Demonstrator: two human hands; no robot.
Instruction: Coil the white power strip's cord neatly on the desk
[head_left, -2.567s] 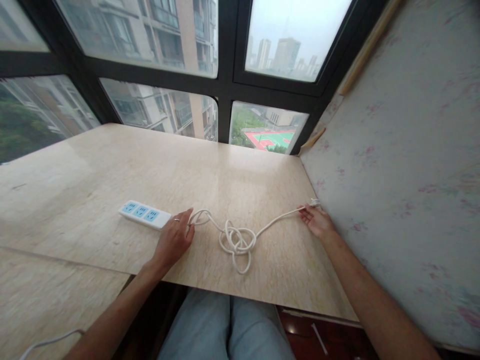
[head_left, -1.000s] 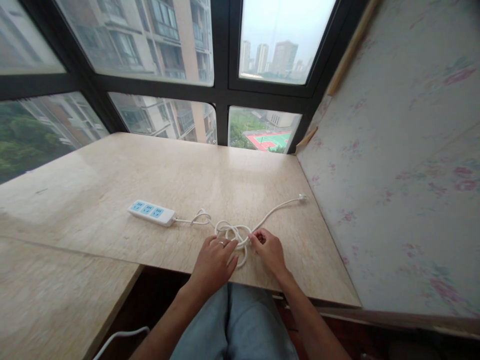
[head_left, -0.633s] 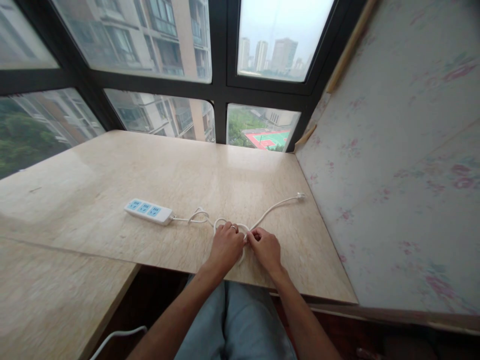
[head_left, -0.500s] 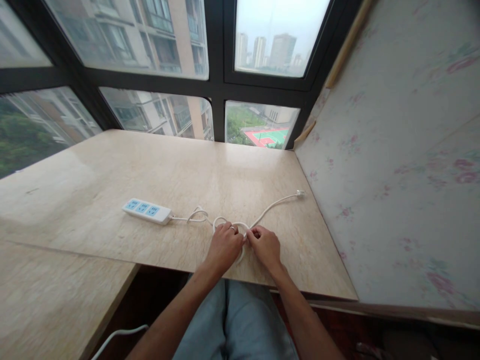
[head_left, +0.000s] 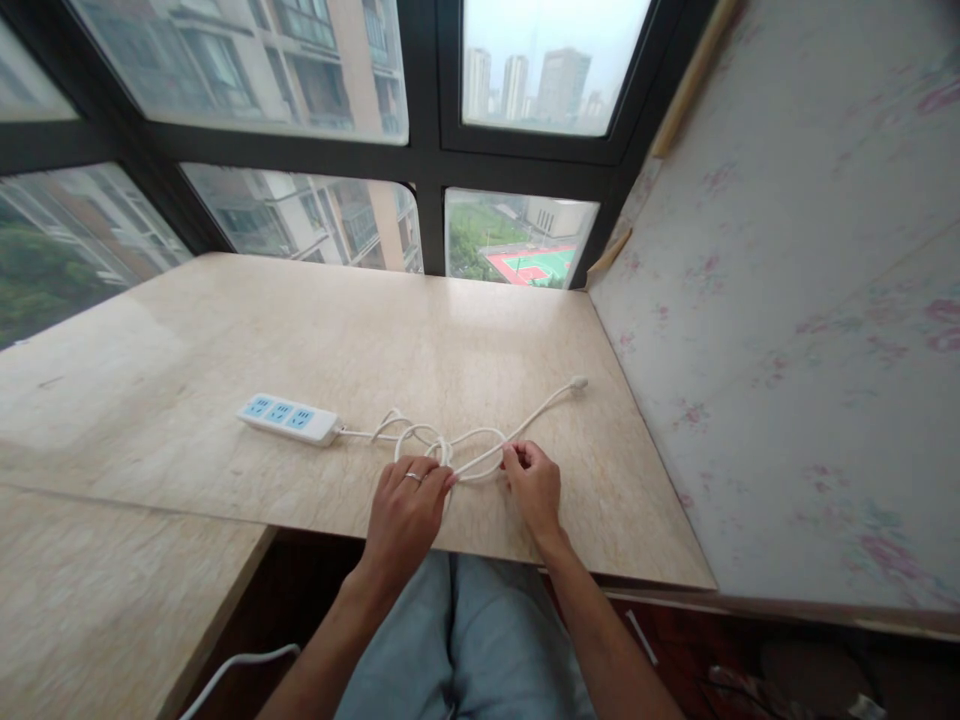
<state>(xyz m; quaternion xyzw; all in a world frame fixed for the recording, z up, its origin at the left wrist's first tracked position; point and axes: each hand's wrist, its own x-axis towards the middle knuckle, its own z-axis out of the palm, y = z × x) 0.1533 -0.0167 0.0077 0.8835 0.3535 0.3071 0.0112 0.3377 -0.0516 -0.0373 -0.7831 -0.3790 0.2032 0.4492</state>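
A white power strip (head_left: pixel 289 418) with three blue socket panels lies on the stone ledge, left of my hands. Its white cord (head_left: pixel 474 432) runs right in several loose, crossing loops and ends in a plug (head_left: pixel 578 383) near the wall. My left hand (head_left: pixel 409 500), with a ring on one finger, is closed on the cord where loops cross. My right hand (head_left: pixel 532 485) pinches the cord at the right-hand loop, its fingertips pressed together. The cord between the hands lies close to the ledge.
The beige stone ledge (head_left: pixel 337 330) meets dark-framed windows (head_left: pixel 427 160) at the back and a flower-papered wall (head_left: pixel 772 350) on the right. A lower-left stone slab (head_left: pixel 90 590) borders a dark gap. Another white cable (head_left: pixel 240 660) hangs in that gap.
My left hand has moved left along the cord, away from my right hand, opening a wider loop between them. The plug has been drawn slightly left. My right hand has hardly moved.
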